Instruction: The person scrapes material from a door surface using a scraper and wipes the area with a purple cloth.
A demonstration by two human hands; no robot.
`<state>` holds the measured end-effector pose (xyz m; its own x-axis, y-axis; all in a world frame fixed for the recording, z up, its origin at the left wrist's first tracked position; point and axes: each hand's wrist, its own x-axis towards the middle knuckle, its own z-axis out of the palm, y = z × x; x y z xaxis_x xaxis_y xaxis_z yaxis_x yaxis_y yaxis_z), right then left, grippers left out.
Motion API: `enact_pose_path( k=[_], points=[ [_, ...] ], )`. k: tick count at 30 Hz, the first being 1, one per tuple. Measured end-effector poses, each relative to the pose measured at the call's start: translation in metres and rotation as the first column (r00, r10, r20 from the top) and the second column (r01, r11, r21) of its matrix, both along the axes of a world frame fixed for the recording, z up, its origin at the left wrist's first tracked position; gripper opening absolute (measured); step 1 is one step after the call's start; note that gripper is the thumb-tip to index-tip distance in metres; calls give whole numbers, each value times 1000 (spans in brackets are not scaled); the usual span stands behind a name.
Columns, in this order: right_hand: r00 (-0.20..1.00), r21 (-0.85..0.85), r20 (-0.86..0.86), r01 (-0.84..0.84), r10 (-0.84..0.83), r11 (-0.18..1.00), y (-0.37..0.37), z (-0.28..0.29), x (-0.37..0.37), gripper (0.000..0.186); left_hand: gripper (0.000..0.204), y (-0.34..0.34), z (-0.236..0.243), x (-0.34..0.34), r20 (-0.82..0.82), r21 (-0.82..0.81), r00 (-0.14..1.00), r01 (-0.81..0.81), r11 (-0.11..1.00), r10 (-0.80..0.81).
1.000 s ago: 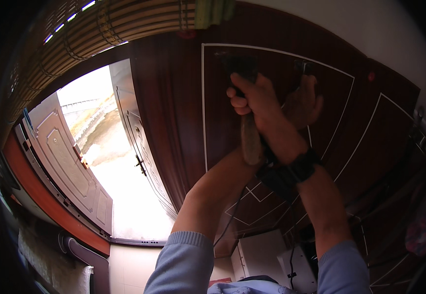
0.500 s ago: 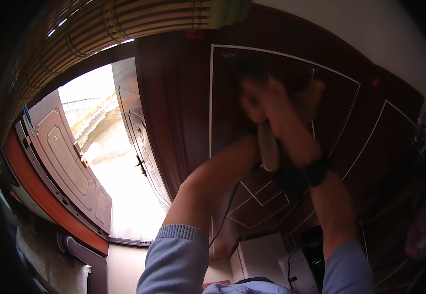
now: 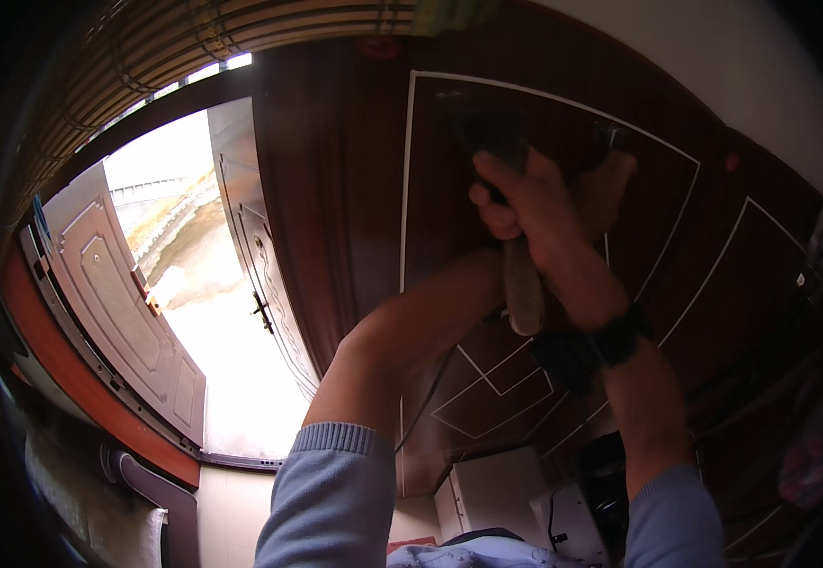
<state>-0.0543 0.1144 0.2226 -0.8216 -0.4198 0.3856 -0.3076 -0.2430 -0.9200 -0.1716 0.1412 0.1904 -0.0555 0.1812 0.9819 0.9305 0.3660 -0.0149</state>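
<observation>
Wooden-handled tool [image 3: 524,295] is clasped in the curled fingers of a person's right hand [image 3: 525,201], its dark head before a white-lined brown panel [image 3: 449,213]. Crossing behind, the left hand [image 3: 605,189] meets a small fitting [image 3: 610,134]; its grip cannot be told. Daylight fills an open doorway [image 3: 250,379].

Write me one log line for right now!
right hand: grips dark-headed tool with pale wooden handle; left hand: by small shiny fitting, contact unclear; behind: dark red-brown panel with white lines
</observation>
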Motion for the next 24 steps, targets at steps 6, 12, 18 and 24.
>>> enact_pose_path(
  k=[6,12,18,24],
  points=[
    [998,26,-68,-14,16,1000,8,5,-5,19,30,8,1,10,66,-2,997,42,999,-41],
    [996,131,-67,59,-51,990,12,4,-1,20,28,4,0,5,162,-15,986,-30,999,32],
    [995,120,-84,61,-51,991,12,4,0,21,26,9,1,5,261,4,965,-22,1000,20],
    [993,105,-107,57,-46,993,9,9,-3,21,25,14,3,5,290,68,953,66,995,-83]
  ],
)
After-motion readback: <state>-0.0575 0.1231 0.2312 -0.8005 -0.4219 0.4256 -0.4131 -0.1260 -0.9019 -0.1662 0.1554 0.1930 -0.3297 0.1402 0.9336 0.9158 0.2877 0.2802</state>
